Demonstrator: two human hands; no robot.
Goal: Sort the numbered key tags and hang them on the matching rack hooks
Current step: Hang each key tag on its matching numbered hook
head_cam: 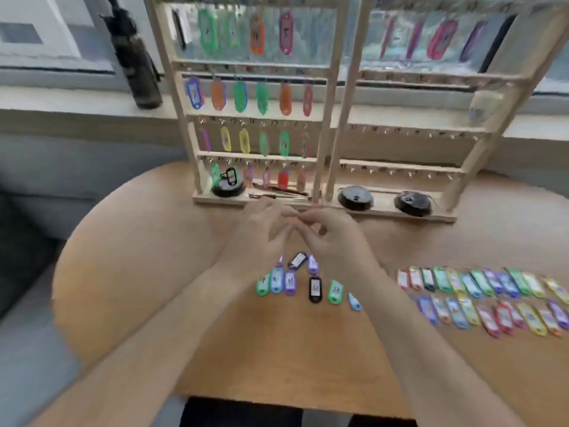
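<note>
Left hand and right hand touch fingertips, grip unclear; key tags between wrists.

We count one pale wooden two-panel key rack, three round black discs on its base, one dark bottle left of it, about nine loose coloured plastic key tags before it, and two longer tag rows to its front right.

SURFACE: round wooden table in front of you | FAR EDGE: wooden rack stands upright | MIDDLE: you find a small cluster of key tags lying flat | RIGHT EDGE: two rows of key tags, packed side by side
</note>
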